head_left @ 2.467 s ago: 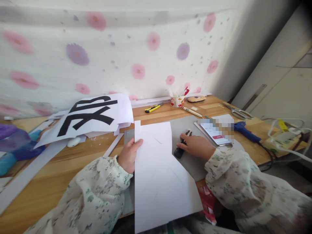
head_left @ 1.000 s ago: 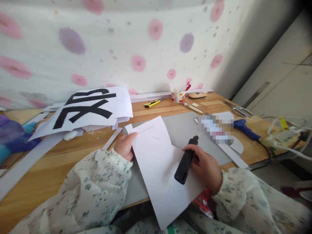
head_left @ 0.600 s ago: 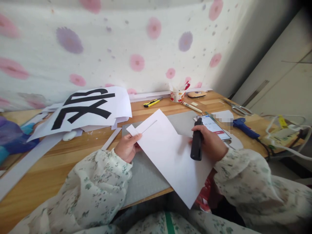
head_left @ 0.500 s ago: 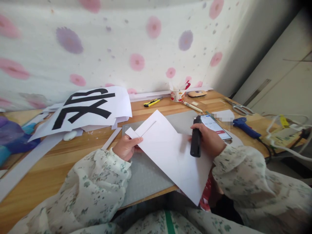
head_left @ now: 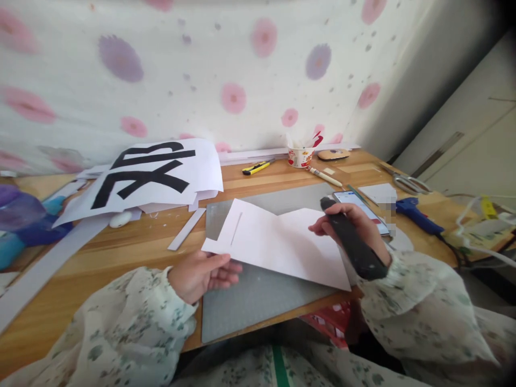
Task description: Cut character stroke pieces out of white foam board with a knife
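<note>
A white cut sheet of paper [head_left: 278, 242] lies across the grey cutting mat [head_left: 258, 295], its long side now running left to right. My left hand [head_left: 201, 274] rests at the sheet's near left corner, fingers curled loosely over the mat; whether it pinches the paper is unclear. My right hand [head_left: 358, 226] is closed round a black utility knife [head_left: 352, 242], whose tip points up-left over the sheet's right end. A slit shows near the sheet's left end.
A phone [head_left: 360, 207] lies just behind my right hand. Printed sheets with black characters [head_left: 149, 174] are stacked at the left. A yellow cutter [head_left: 256, 167], a cup [head_left: 300, 156], a pen [head_left: 324, 176], scissors [head_left: 407, 184], a blue glue gun [head_left: 415, 215] and cables [head_left: 479, 226] sit along the back and right.
My right hand picked the black knife up off the mat. The white sheet was turned clockwise from pointing away from me to lying crosswise, and my left hand slid down to its near corner.
</note>
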`<state>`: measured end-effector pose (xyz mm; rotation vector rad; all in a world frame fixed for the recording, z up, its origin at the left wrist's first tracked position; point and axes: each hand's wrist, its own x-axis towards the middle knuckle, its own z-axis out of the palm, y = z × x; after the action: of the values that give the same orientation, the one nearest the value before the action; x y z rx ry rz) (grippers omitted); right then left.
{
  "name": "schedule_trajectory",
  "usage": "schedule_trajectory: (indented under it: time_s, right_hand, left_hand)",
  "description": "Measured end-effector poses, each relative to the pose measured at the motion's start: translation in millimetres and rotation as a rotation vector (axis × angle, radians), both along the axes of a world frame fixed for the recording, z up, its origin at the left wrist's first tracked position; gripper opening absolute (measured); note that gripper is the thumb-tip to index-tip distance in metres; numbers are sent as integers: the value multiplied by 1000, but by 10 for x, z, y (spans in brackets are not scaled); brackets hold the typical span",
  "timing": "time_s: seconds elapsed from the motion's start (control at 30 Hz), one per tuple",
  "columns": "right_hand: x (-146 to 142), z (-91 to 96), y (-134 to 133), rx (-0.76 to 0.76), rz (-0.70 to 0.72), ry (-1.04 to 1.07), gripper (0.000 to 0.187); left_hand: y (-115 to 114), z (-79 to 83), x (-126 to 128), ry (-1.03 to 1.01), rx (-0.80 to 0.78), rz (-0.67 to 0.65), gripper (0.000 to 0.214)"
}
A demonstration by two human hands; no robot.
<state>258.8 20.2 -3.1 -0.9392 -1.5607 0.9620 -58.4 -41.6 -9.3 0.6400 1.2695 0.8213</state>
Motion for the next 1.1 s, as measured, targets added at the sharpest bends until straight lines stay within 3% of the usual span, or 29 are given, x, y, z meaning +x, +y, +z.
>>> schedule_trajectory:
  time_s: [0.13,0.2,0.23,0.27,0.33,0.37,0.43,0.53,0.63,0.9,1.0,1.1]
  right_hand:
    - [-15,-56,-153,-147,59,139,26]
    - [-25,-72,-189,-166,47,153,30]
    - [-43,-77,-197,-178,34,167,31]
    - [-72,-83,-200,-187,13,192,31]
    - [-168,-107,-199,-195,-56,270,26]
    - [-229,-128,-198,-205,-94,307,24]
    - [-353,-186,-202,-232,-180,377,23]
    - [-473,-286,-222,-281,-273,440,24]
    - [-482,-352,-249,-304,-245,456,22]
    - [-436,-351,-259,-282,-195,521,19]
    - [-436,-347,-251,-286,-184,565,18]
    - [-428,-350,-257,-287,-191,528,19]
  left_hand:
    - [-236,160,-401,212,-42,-735,31]
    - [-246,321,-513,301,63,-945,27]
    - [-205,395,-513,419,216,-988,23]
    - [-133,449,-474,564,399,-935,20]
    - [83,464,-302,838,714,-624,13]
    - [207,424,-188,907,832,-495,17]
    - [435,279,42,971,934,-415,29]
    - [630,47,265,977,926,-466,41]
    - [674,-60,295,978,883,-549,46]
    - [745,44,275,1059,675,-748,43]
    - [766,85,293,1097,665,-838,33]
    - [777,97,282,1079,701,-844,25]
